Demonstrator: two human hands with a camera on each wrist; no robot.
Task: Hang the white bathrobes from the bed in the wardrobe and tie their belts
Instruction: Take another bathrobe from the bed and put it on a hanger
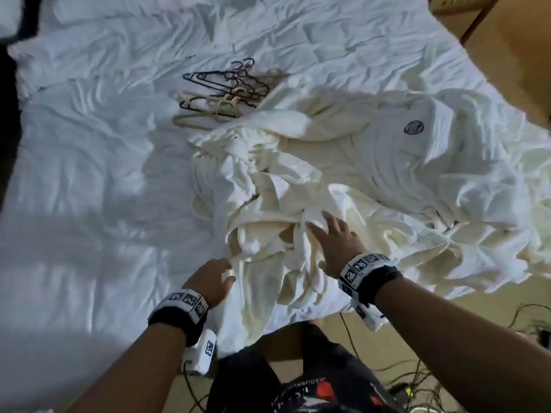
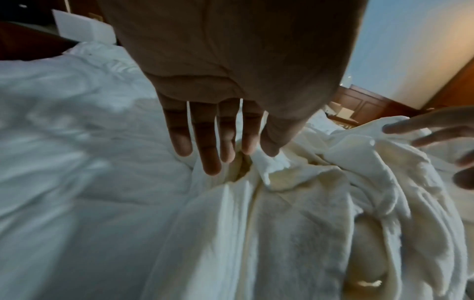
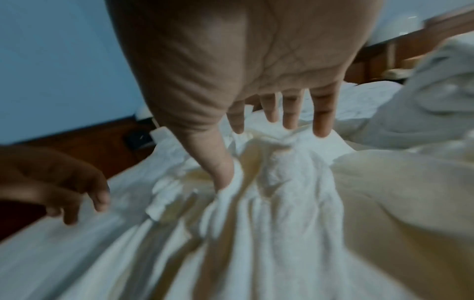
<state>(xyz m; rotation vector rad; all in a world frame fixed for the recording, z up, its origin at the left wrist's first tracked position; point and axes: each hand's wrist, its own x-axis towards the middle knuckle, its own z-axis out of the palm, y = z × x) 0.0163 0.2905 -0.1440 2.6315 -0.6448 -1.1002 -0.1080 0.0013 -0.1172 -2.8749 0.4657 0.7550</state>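
A heap of white bathrobes [image 1: 298, 180] lies crumpled on the bed [image 1: 89, 174], right of its middle. One robe [image 1: 417, 138] at the right shows a round dark logo. My left hand [image 1: 222, 278] reaches the heap's near left edge, its fingers [image 2: 212, 160] straight and touching a fold of robe cloth [image 2: 264, 166]. My right hand [image 1: 325, 231] lies spread on top of the heap, fingers [image 3: 290, 119] straight and the thumb pressed into the cloth [image 3: 282, 182]. Neither hand grips anything. No belt can be told apart in the folds.
Several black and beige hangers [image 1: 223, 90] lie in a loose bunch on the sheet beyond the robes. Wooden furniture [image 1: 507, 40] stands at the far right. Cables [image 1: 417, 368] run over the floor by the bed's near edge, at my feet.
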